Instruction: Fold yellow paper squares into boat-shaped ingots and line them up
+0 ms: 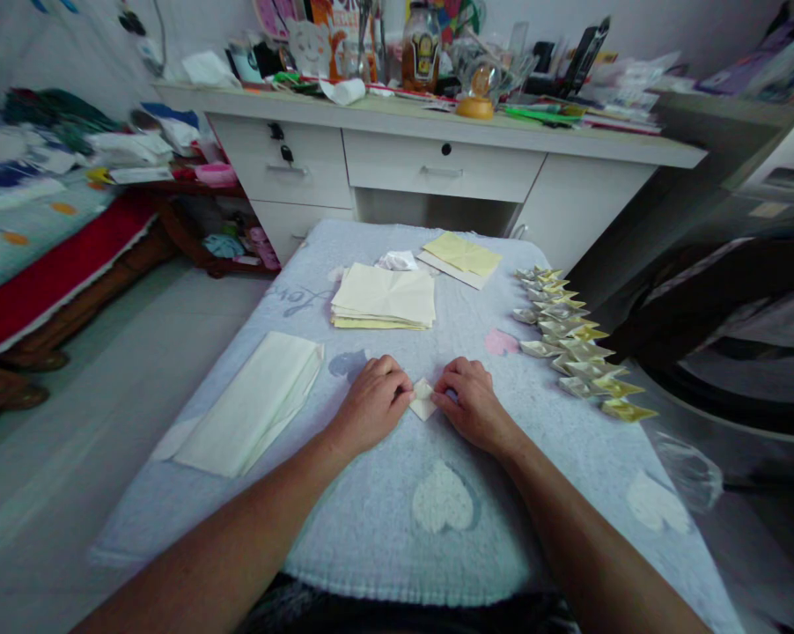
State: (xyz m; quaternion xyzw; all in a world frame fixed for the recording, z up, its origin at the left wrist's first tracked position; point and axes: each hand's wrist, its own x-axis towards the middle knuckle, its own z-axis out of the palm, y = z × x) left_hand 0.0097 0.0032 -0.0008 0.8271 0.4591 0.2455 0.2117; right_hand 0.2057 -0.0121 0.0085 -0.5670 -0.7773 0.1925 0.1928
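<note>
Pinches a small folded paper (424,401) by its two side corners, with the left hand (378,392) clamped on one and the right hand (471,396) on the other, hands apart. Holds it near the middle of the cloth-covered bench (363,528). Points one corner toward the near edge and the opposite one toward the far edge; cannot tell the long axis surely, with side corners under fingertips. Has a stack of pale sheets (385,295) beyond the hands, with a crumpled white paper (397,261) just behind, and a yellow sheet (463,254) near the far right corner. Shows folded paper boats (582,350) crowded along the right edge, lengthwise across it, and a long white bundle (252,405) slanting beside the left edge. Leaves open cloth toward the near edge, around a printed heart (444,498), and between right hand and boats.
</note>
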